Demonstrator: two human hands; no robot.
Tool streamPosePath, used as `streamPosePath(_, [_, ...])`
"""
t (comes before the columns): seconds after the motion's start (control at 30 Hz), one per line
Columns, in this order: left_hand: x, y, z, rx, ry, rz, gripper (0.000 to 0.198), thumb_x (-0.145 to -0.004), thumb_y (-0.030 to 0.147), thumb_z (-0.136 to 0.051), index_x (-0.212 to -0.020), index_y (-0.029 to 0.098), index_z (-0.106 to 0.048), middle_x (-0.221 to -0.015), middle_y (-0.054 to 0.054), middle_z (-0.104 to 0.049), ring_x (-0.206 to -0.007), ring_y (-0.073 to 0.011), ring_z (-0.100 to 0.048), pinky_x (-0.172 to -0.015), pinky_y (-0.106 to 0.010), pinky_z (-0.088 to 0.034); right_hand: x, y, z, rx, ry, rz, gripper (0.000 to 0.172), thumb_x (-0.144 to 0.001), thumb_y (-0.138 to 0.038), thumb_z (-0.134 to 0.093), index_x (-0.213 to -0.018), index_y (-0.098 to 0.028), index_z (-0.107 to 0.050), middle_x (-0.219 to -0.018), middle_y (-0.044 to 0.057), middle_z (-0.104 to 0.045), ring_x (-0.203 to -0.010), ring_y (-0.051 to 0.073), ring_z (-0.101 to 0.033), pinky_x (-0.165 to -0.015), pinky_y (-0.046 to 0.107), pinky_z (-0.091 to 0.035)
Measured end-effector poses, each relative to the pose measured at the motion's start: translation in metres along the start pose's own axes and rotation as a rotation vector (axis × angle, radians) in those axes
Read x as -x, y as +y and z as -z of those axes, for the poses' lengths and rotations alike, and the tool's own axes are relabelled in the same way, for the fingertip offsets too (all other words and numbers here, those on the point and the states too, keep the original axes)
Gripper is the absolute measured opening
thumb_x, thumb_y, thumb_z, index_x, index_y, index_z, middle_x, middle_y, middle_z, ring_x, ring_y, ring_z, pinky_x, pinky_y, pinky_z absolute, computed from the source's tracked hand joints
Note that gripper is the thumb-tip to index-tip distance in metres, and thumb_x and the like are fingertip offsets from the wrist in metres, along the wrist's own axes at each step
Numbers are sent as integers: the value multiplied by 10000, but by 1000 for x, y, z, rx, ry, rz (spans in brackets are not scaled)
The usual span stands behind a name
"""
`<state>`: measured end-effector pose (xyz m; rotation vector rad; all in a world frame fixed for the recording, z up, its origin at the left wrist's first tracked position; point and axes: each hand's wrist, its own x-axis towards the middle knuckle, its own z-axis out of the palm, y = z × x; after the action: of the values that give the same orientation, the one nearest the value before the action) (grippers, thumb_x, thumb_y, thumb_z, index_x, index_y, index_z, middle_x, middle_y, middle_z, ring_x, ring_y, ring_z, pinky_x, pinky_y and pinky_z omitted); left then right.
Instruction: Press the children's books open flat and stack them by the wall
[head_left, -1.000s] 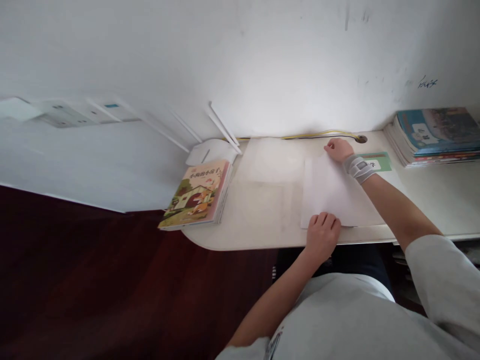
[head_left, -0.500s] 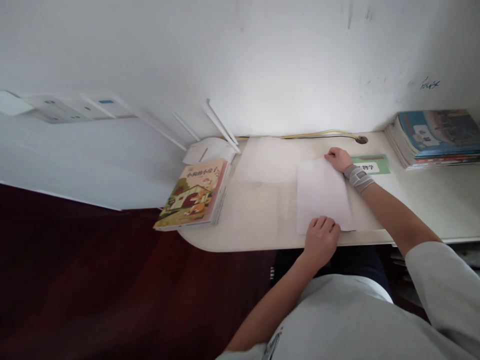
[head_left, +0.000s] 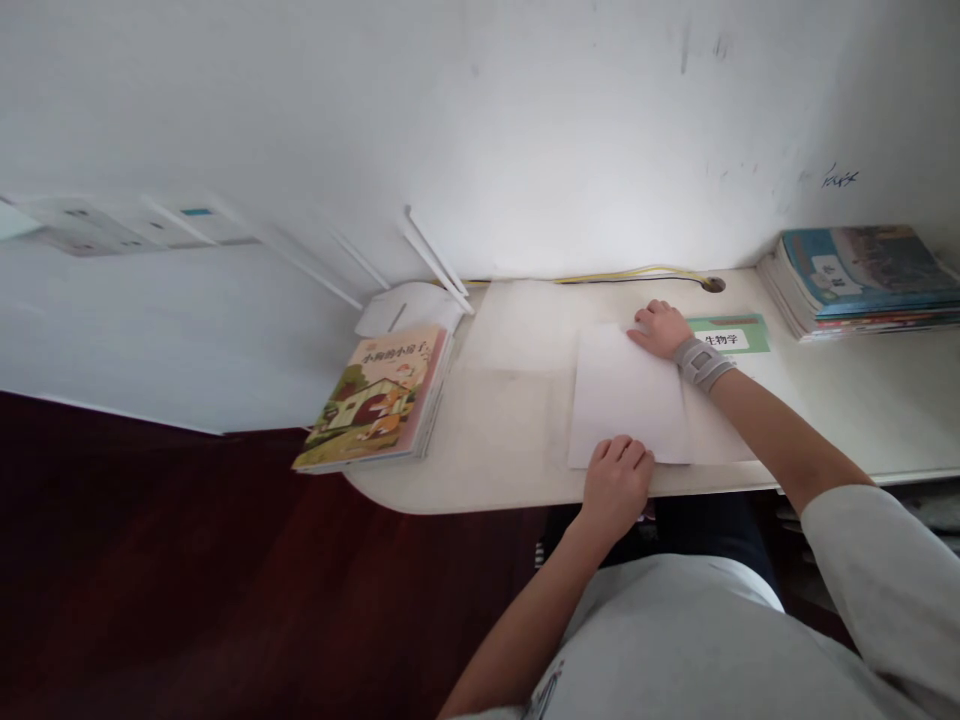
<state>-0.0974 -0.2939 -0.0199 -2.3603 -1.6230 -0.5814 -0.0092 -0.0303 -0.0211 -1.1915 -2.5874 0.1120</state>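
A blank white sheet of paper (head_left: 626, 385) lies on the desk in front of me. Curled over its near edge, my left hand (head_left: 619, 482) has its fingers together on the paper. My right hand (head_left: 660, 328), with a grey wrist strap (head_left: 705, 363), rests on the sheet's far right corner with fingers spread. Under my right wrist lies a textbook (head_left: 729, 340) with a green band and Chinese title on its cover. My forearm hides part of the cover, and I cannot tell whether the sheet is attached to the book.
A stack of books (head_left: 862, 275) stands at the desk's right. Picture books (head_left: 375, 400) lie at its rounded left end, before a white router (head_left: 409, 308) with upright antennas. Cables (head_left: 615, 275) run along the wall to a desk hole (head_left: 714, 285). Another pale sheet (head_left: 521, 325) lies at the back.
My right hand has loosened from a pinch at the paper's far edge, and its fingers are now spread. My left hand stays at the near edge. The view has shifted slightly.
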Motion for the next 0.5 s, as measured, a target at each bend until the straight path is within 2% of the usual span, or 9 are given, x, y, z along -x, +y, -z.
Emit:
streamPosePath(0.1, [2, -1, 1, 49, 4, 25, 102, -848, 165, -534, -809, 183, -627, -764, -42, -621, -801, -185, -531, -720, -331, -402, -1, 3, -2, -50, 23, -3, 467, -885, -504, -412, -1077, -129, -615, -1070, 159, -574, -1009, 269, -519, -884, 390, -394])
streamPosePath(0.17, [4, -10, 5, 115, 21, 70, 136, -876, 231, -509, -860, 195, -639, -833, -50, -643, -824, -178, -552, -743, -327, -423, -2, 7, -3, -143, 22, 40, 466, -910, -487, -370, -1114, -135, -596, -1068, 137, -588, -1016, 240, -532, -905, 362, -396])
streamPosePath(0.27, [5, -38, 16, 104, 53, 295, 321, -885, 348, -482, -1129, 167, -583, -1110, -130, -619, -1001, -232, -559, -852, -375, -438, -1, 11, -3, -218, -13, 142, 503, -914, -507, -345, -1174, -138, -569, -1116, 130, -587, -1046, 221, -539, -936, 344, -394])
streamPosePath(0.33, [2, -59, 22, 34, -12, 522, 527, -859, 375, -501, -1298, 89, -443, -1273, -216, -519, -1119, -316, -511, -911, -451, -415, 0, 10, -4, -192, -29, 184, 573, -892, -558, -356, -1221, -128, -545, -1168, 150, -570, -1079, 241, -529, -959, 367, -384])
streamPosePath(0.4, [-3, -76, 24, 27, -142, 684, 650, -826, 343, -528, -1362, 29, -335, -1301, -262, -482, -1158, -374, -480, -929, -505, -394, 1, 8, -5, -149, -41, 200, 639, -874, -598, -358, -1276, -123, -507, -1224, 170, -548, -1134, 273, -501, -1010, 422, -336])
streamPosePath(0.47, [-11, -89, 22, 127, -228, 754, 677, -795, 264, -536, -1388, 42, -296, -1261, -242, -521, -1165, -366, -480, -950, -503, -383, 1, 7, -5, -156, -43, 188, 683, -864, -627, -344, -1322, -134, -465, -1297, 178, -507, -1208, 297, -448, -1063, 484, -257])
streamPosePath(0.5, [-14, -94, 20, 218, -230, 779, 681, -781, 227, -535, -1397, 72, -289, -1247, -217, -537, -1155, -339, -496, -960, -482, -387, 0, 8, -4, -200, -32, 168, 703, -859, -643, -329, -1340, -144, -445, -1335, 174, -480, -1245, 297, -416, -1081, 496, -227])
